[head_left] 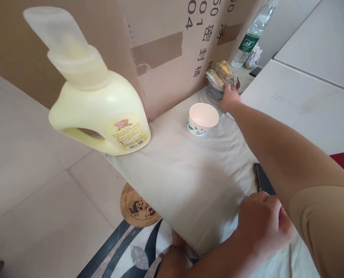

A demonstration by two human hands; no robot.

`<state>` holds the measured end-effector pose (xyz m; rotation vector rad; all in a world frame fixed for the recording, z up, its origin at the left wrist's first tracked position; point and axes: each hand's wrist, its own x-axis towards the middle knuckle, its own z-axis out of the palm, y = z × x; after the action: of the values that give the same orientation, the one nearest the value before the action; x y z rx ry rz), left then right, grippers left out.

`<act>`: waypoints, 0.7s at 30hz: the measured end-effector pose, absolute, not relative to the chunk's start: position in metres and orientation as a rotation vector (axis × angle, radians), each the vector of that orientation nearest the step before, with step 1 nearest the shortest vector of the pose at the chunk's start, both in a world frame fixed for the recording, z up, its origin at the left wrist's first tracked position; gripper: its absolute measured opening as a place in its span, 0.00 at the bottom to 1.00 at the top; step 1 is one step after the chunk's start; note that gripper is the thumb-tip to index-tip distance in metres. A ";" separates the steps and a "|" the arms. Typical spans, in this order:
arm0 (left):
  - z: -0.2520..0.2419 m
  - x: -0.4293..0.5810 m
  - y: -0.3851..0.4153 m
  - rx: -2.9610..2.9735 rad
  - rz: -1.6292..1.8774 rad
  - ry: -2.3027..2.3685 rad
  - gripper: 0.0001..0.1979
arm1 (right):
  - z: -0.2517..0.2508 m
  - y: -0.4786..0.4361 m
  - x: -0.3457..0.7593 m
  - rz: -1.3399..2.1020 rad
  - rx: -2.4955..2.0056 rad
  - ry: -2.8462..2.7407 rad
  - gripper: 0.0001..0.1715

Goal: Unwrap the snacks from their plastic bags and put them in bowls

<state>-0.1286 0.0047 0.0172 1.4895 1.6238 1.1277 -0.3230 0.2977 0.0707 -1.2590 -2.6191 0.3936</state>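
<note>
My right hand (230, 98) reaches to the far end of the cloth-covered surface (186, 177). Its fingers close on the near side of a dark, see-through plastic bag (214, 94) with wrapped snack packets (218, 77) on top; the fingertips are partly hidden. Closer to me, my left hand (261, 218) is curled into a fist over the cloth. A bit of dark red shows at its thumb side, too little to name. Between bag and left hand stands an upright white paper bowl (203, 117) with blue prints, and nothing shows inside it.
A big pale yellow jug (102, 108) stands at the left edge, before a cardboard box (166, 46). A water bottle (251, 40) stands at the back. A dark flat object (263, 179) lies beneath my right forearm. White panels (302, 88) border the right.
</note>
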 end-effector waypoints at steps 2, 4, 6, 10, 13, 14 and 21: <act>0.018 -0.131 0.005 1.499 1.120 1.622 0.01 | 0.070 0.290 -0.323 0.352 -1.308 -2.594 0.32; 0.021 -0.133 0.004 1.510 1.098 1.617 0.02 | 0.074 0.277 -0.322 0.326 -1.331 -2.566 0.21; 0.024 -0.134 0.001 1.499 1.081 1.621 0.02 | 0.080 0.260 -0.319 0.304 -1.326 -2.565 0.16; 0.031 -0.132 -0.008 1.427 1.163 1.611 0.03 | 0.094 0.221 -0.308 0.206 -1.322 -2.659 0.20; 0.036 -0.126 -0.017 1.395 1.233 1.596 0.04 | 0.099 0.194 -0.293 0.196 -1.307 -2.687 0.18; 0.038 -0.124 -0.019 1.386 1.244 1.594 0.04 | 0.100 0.187 -0.286 0.204 -1.308 -2.679 0.16; 0.048 -0.106 -0.031 1.427 1.217 1.520 0.06 | 0.124 0.161 -0.216 0.442 -1.260 -2.469 0.10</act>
<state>-0.1061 -0.0306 0.0483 1.4268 1.5203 1.2165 -0.2157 0.1614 0.1238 -1.2602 -2.4691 0.4418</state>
